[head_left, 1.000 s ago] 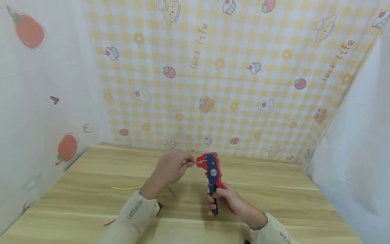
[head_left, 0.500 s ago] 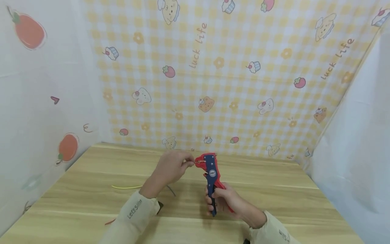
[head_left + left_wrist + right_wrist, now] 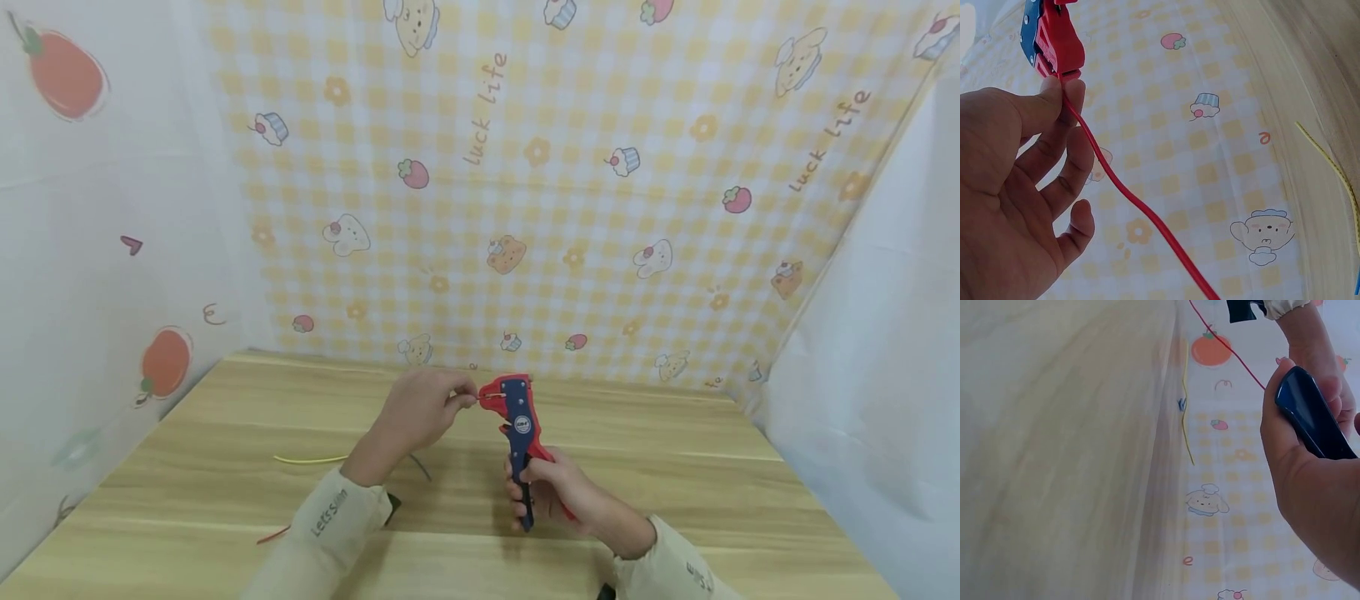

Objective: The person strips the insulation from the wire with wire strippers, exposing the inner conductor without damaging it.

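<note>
My right hand [image 3: 564, 493] grips the handles of a red and dark blue wire stripper [image 3: 521, 423], held upright over the table. In the right wrist view, its dark handle [image 3: 1311, 407] sticks up between my curled fingers and thumb. My left hand [image 3: 422, 410] pinches a red wire [image 3: 1141, 203] between thumb and fingertips, right at the mouth of the stripper. The wire's end goes into the red nose there, while the rest trails back past the palm. In the left wrist view, the other fingers are loosely bent beside the wire.
A yellow wire [image 3: 307, 460] lies on the wooden table [image 3: 645, 517] left of centre, partly behind my left forearm. Near it a blue-grey wire [image 3: 422, 468] shows. A patterned checked cloth [image 3: 540, 208] hangs behind the table, with pale sheets at both sides.
The wire stripper and right hand have shifted slightly left, towards the left hand. The left hand keeps its pinch on the red wire, almost unmoved.
</note>
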`<state>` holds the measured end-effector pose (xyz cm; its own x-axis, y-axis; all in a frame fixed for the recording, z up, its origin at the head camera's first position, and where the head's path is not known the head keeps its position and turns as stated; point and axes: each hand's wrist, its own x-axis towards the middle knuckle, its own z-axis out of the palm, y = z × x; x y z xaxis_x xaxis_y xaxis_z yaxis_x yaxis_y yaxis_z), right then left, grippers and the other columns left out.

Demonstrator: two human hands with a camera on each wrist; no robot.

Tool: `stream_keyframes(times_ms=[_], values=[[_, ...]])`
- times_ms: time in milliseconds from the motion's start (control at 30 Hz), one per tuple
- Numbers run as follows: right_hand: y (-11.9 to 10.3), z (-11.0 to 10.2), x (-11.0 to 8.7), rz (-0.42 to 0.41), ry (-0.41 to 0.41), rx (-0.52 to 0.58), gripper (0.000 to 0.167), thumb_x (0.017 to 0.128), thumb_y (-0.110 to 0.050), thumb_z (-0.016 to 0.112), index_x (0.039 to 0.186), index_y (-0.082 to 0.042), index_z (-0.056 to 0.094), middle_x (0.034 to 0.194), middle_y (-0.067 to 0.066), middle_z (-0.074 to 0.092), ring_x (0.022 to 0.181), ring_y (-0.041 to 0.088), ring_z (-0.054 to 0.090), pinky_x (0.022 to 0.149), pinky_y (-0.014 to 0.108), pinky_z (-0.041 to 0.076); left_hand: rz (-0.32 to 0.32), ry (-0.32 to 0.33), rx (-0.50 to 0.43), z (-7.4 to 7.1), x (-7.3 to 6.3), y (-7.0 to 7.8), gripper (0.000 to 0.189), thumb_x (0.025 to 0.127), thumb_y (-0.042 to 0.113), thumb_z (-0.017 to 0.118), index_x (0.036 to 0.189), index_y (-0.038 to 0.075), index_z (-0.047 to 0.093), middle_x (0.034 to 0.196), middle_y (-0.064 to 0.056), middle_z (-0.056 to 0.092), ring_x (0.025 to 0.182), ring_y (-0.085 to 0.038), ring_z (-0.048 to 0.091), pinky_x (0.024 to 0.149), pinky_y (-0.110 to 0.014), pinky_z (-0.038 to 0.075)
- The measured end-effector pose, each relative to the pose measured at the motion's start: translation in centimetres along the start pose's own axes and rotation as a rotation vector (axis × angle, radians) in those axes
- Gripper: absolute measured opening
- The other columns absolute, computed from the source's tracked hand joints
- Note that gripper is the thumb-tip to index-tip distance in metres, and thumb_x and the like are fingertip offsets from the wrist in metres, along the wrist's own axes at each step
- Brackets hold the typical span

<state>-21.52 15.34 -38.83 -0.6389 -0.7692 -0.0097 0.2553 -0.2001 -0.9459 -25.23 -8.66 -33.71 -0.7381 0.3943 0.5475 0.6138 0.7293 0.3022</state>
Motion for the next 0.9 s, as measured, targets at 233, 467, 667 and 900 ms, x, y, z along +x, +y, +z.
stream_keyframes(times_ms=[233, 467, 667, 900], values=[[-0.09, -0.08, 0.05, 0.021, -0.014, 0.021, 0.018, 0.091, -0.007, 0.040, 0.106, -0.003, 0.047, 0.082, -0.002, 0.056, 0.069, 0.011, 0.060, 0.074, 0.035, 0.057, 0.002, 0.005, 0.002, -0.16, -0.04, 0.03, 0.004, 0.089, 0.022, 0.074, 0.086, 0.019, 0.076, 0.082, 0.008, 0.073, 0.064, -0.005, 0.062, 0.058, -0.023, 0.047], [-0.07, -0.01, 0.02, 0.017, -0.014, 0.029, 0.017, 0.091, -0.008, 0.040, 0.106, -0.003, 0.046, 0.082, -0.002, 0.056, 0.069, 0.011, 0.060, 0.074, 0.034, 0.057, 0.001, -0.002, -0.004, -0.03, 0.00, -0.13, 0.004, 0.090, 0.022, 0.073, 0.088, 0.019, 0.076, 0.083, 0.008, 0.073, 0.066, -0.005, 0.061, 0.059, -0.024, 0.047], [-0.01, 0.30, -0.02, -0.009, 0.003, -0.007, 0.014, 0.091, -0.006, 0.039, 0.101, -0.007, 0.048, 0.078, -0.002, 0.052, 0.065, 0.010, 0.055, 0.067, 0.029, 0.055, 0.011, 0.013, 0.001, 0.13, -0.03, -0.19, 0.004, 0.089, 0.020, 0.074, 0.086, 0.021, 0.075, 0.083, 0.009, 0.073, 0.067, -0.005, 0.062, 0.061, -0.025, 0.049], [-0.07, 0.50, -0.01, 0.006, 0.070, -0.020, 0.008, 0.091, -0.006, 0.043, 0.094, -0.008, 0.050, 0.073, -0.002, 0.046, 0.059, 0.010, 0.048, 0.061, 0.026, 0.053, 0.044, 0.013, 0.010, 0.29, 0.13, -0.21, 0.005, 0.091, 0.023, 0.073, 0.089, 0.020, 0.077, 0.084, 0.010, 0.073, 0.059, -0.003, 0.052, 0.053, -0.021, 0.041]])
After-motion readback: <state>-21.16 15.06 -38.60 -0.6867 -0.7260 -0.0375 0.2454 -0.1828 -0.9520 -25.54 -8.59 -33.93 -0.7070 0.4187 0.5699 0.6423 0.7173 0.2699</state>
